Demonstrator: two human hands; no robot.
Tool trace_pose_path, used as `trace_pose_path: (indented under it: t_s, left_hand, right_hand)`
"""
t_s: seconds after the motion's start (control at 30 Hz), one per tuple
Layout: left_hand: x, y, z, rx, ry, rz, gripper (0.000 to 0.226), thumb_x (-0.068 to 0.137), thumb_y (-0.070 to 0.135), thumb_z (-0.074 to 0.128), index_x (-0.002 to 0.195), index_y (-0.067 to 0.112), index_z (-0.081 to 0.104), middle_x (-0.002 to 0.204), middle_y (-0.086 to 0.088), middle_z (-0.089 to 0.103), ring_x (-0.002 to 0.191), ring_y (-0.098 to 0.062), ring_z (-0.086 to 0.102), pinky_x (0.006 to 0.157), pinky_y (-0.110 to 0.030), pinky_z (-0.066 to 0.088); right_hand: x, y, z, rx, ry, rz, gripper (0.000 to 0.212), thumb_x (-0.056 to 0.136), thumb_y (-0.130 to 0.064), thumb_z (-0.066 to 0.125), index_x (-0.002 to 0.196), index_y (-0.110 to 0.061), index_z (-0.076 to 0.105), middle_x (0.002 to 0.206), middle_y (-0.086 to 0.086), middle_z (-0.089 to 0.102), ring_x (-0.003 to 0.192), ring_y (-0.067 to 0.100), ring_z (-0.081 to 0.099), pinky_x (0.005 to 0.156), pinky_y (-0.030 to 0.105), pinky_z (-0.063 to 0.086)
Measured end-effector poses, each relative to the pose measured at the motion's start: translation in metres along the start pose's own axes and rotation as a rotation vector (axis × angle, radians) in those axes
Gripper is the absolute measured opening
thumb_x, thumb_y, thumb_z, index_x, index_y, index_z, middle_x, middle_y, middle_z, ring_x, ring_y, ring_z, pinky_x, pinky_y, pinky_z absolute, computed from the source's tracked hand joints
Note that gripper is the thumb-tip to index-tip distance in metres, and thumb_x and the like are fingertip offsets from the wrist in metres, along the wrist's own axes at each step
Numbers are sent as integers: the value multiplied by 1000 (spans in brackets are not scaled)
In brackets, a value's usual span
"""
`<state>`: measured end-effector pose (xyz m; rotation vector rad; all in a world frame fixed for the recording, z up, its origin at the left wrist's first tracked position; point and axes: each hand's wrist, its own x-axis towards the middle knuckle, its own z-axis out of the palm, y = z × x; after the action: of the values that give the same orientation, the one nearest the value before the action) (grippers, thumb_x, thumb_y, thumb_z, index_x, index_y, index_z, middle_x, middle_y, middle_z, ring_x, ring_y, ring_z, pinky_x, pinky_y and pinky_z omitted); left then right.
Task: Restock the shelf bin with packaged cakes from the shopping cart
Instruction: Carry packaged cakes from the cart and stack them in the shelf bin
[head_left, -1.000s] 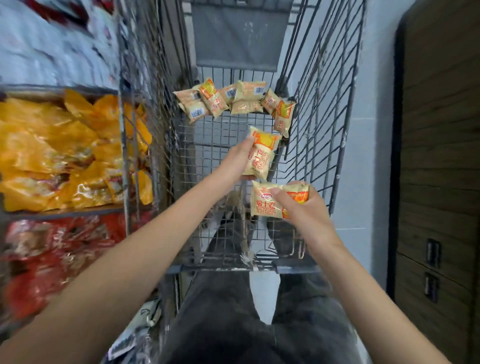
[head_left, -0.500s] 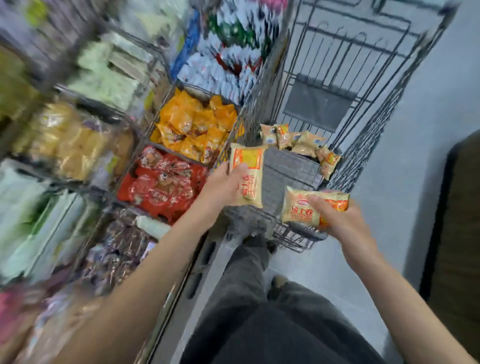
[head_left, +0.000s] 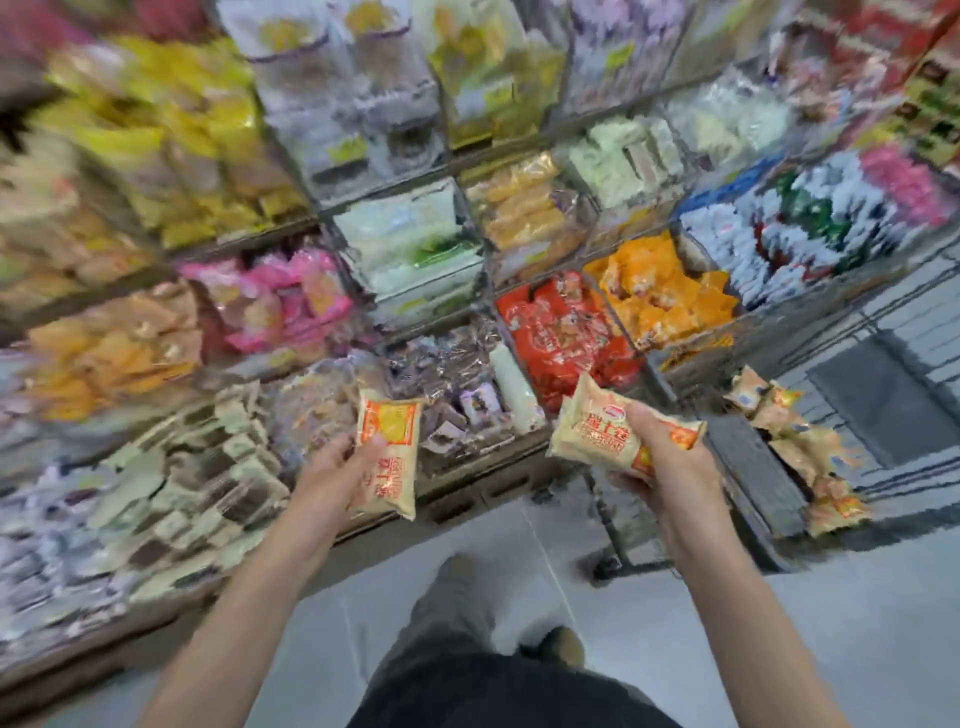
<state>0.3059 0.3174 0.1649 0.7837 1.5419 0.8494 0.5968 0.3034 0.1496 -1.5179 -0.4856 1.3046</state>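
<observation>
Head view, nearest first: my left hand (head_left: 337, 475) grips one packaged cake (head_left: 388, 452), its long axis running upright, away from me. My right hand (head_left: 670, 467) grips another cake (head_left: 602, 434) lying crosswise, possibly two stacked; I cannot tell. Beyond both hands are the shelf bins (head_left: 467, 395), and the blur hides which one takes these, though my left hand is nearer the shelf. Off right, the shopping cart (head_left: 883, 400) holds roughly eight more packs (head_left: 795, 441).
</observation>
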Motion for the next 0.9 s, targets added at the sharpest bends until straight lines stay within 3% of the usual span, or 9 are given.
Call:
trace_pose_path:
  t_s: [0.1, 0.27, 0.33, 0.43, 0.57, 0.7, 0.77, 0.83, 0.9]
  left_hand:
    - [-15, -10, -41, -58, 79, 21, 33, 78, 39, 60, 109, 27, 61, 102, 1, 73, 94, -19, 69, 91, -42, 49]
    - [-24, -21, -108, -180, 212, 49, 48, 74, 49, 63, 117, 26, 58, 108, 3, 71, 98, -16, 68, 94, -42, 49]
    - [-19, -19, -138, -220, 270, 73, 46, 75, 47, 62, 115, 25, 58, 104, 2, 72, 95, -17, 69, 92, -42, 50]
    - [-3, -5, -187, -263, 370, 125, 31, 80, 39, 61, 107, 24, 61, 91, 4, 74, 82, -16, 71, 70, -32, 56]
    - [27, 18, -253, -234, 439, 223, 21, 75, 50, 59, 92, 39, 57, 76, 25, 70, 71, 0, 68, 65, -27, 50]
    - [65, 45, -306, -121, 448, 347, 15, 86, 45, 55, 98, 37, 60, 91, 15, 71, 79, -4, 68, 60, -19, 53]
    - [85, 61, -330, -17, 477, 401, 6, 92, 37, 53, 93, 36, 60, 93, 6, 70, 83, -11, 66, 67, -25, 54]
    - [104, 83, -355, 115, 511, 463, 8, 95, 31, 52, 90, 32, 58, 94, -10, 65, 83, -20, 62, 71, -26, 50]
    - [120, 110, -379, 240, 538, 545, 8, 95, 29, 50, 92, 35, 55, 92, -14, 60, 80, -19, 60, 68, -22, 48]
  right_hand:
    - [-4, -9, 58, -87, -197, -36, 23, 82, -38, 66, 97, -20, 67, 83, -4, 75, 76, 10, 72, 59, 23, 58]
    - [-8, -15, 159, -232, -409, -74, 32, 81, -40, 67, 101, -15, 68, 83, 1, 75, 78, 14, 72, 65, 27, 56]
    - [-11, -17, 203, -283, -477, -95, 37, 80, -44, 66, 101, -14, 69, 83, 1, 75, 77, 15, 72, 66, 28, 54]
    - [-19, -23, 267, -325, -543, -144, 43, 70, -53, 68, 91, -15, 70, 79, -2, 75, 75, 14, 72, 68, 30, 53]
    - [-20, -33, 354, -371, -615, -215, 40, 70, -55, 67, 88, -19, 68, 75, -6, 74, 69, 6, 70, 61, 22, 46]
    - [-10, -34, 433, -374, -598, -267, 64, 58, -65, 69, 100, -17, 65, 79, -3, 75, 72, 13, 71, 55, 24, 52]
    - [-5, -31, 465, -371, -578, -283, 69, 52, -69, 72, 100, -19, 66, 83, -2, 75, 81, 17, 71, 72, 37, 56]
    - [-2, -27, 493, -342, -574, -282, 56, 59, -62, 74, 95, -19, 68, 83, -1, 75, 81, 16, 71, 80, 41, 56]
    - [-2, -23, 514, -298, -599, -274, 45, 63, -55, 74, 92, -21, 69, 83, -2, 75, 77, 11, 72, 74, 36, 58]
